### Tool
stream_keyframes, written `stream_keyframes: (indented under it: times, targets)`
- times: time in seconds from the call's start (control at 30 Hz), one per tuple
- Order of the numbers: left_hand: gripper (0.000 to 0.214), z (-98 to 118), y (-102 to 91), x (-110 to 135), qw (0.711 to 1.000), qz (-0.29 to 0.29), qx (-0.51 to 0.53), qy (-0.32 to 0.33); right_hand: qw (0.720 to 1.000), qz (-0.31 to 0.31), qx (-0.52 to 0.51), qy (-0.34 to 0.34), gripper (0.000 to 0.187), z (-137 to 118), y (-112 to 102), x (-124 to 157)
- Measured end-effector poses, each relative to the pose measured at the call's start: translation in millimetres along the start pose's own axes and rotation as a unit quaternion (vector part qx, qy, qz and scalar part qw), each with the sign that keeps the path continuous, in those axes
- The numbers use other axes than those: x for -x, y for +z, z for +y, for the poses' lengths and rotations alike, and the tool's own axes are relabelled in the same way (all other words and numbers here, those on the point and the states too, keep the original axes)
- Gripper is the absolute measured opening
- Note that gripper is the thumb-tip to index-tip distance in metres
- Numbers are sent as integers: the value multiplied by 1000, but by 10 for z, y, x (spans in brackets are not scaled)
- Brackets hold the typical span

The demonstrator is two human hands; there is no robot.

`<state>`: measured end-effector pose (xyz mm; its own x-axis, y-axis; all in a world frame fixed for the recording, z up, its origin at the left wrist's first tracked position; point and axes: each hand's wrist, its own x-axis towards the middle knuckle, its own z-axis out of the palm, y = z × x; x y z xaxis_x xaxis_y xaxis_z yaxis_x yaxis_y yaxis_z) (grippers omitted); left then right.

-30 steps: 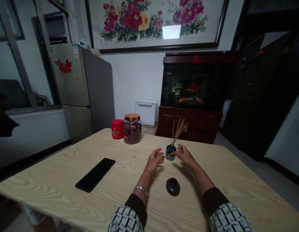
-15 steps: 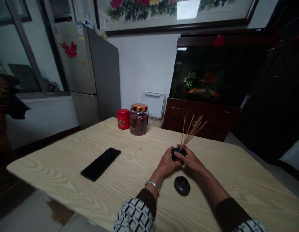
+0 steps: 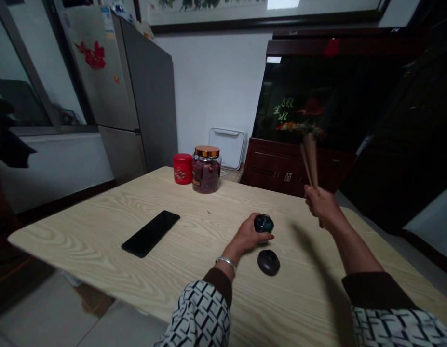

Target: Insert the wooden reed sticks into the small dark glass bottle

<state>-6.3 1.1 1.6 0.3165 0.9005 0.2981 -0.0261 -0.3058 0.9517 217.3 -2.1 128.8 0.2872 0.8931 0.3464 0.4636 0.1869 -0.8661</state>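
Observation:
My left hand (image 3: pixel 249 232) is wrapped round a small dark glass bottle (image 3: pixel 264 224) that stands on the wooden table (image 3: pixel 194 250). Raised above the table to the right, my right hand (image 3: pixel 322 205) is closed round a bundle of thin reed sticks (image 3: pixel 310 161), which point upward and are blurred at their tops. The sticks are out of the bottle, apart from its neck. Just in front of the bottle lies a dark round lid (image 3: pixel 268 262) with a hole or knob in its middle.
A black phone (image 3: pixel 151 233) lies on the table's left part. At the back edge stand a red canister (image 3: pixel 182 168) and a clear jar (image 3: pixel 206 171) with a copper lid. Beyond are a fridge (image 3: pixel 151 96), a white panel-like appliance (image 3: pixel 227 148) and a fish tank (image 3: pixel 310 101).
My right hand has left the bottle and lifted the reed sticks out, up and to the right. My left hand still holds the bottle. The camera view has tilted slightly downward.

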Motion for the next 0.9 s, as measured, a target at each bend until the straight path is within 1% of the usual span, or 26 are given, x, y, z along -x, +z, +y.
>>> stream_keyframes:
  times: [0.03,0.07,0.1,0.13,0.17,0.23,0.27,0.33,0.37,0.4,0.43,0.5,0.53,0.57,0.6,0.63,0.7,0.73,0.77,0.83,0.9]
  targets:
    - [68,-1,-1,1,1000,0,3,2,990,-25,136,0,38,142,-120,63]
    - [68,-1,-3,2,1000,-2,4,3,965,-57,258,7,35,303,-210,167]
    - [68,0,-6,2,1000,-4,5,3,931,-88,353,29,30,471,-272,303]
    - [68,3,-8,2,1000,-6,6,3,901,-117,415,38,26,633,-310,458]
    - [68,6,-11,2,1000,-8,7,2,881,-139,451,41,23,777,-329,616]
    - [67,16,-16,6,1000,-10,12,1,860,-161,484,25,22,969,-339,890]
    - [67,21,-18,8,1000,-11,13,0,854,-162,495,9,24,1003,-340,988]
    - [67,29,-22,15,1000,-12,11,-3,844,-151,515,-29,31,940,-335,1100]
    - [68,31,-23,18,1000,-12,8,-5,843,-147,516,-46,34,849,-322,1125]
    - [68,31,-25,20,1000,-12,4,-8,848,-149,505,-58,36,729,-297,1142]
    - [69,29,-26,21,1000,-12,0,-10,860,-157,481,-66,39,589,-254,1157]
    - [69,22,-31,21,1000,-18,-4,-10,894,-217,386,-69,45,299,-107,1208]
    - [69,16,-33,19,1000,-21,-6,-8,899,-266,339,-82,48,172,-8,1244]
    - [69,9,-36,16,1000,-24,-8,-5,891,-304,320,-103,54,67,99,1284]
    - [68,2,-39,13,1000,-26,-9,-1,880,-331,322,-114,63,-10,202,1322]
    - [67,-7,-41,9,1000,-27,-11,2,869,-351,328,-117,67,-58,292,1353]
    - [68,-26,-43,1,999,-27,-16,6,857,-372,340,-111,64,-87,393,1378]
    - [68,-36,-43,-3,999,-27,-18,6,859,-377,330,-106,59,-80,396,1368]
    - [68,-45,-43,-7,999,-27,-18,4,866,-381,308,-100,54,-69,371,1341]
    - [68,-60,-41,-12,999,-31,-13,-1,898,-375,215,-83,47,-58,270,1241]
    - [67,-61,-41,-12,999,-37,-2,-6,940,-330,71,-57,50,-84,186,1096]
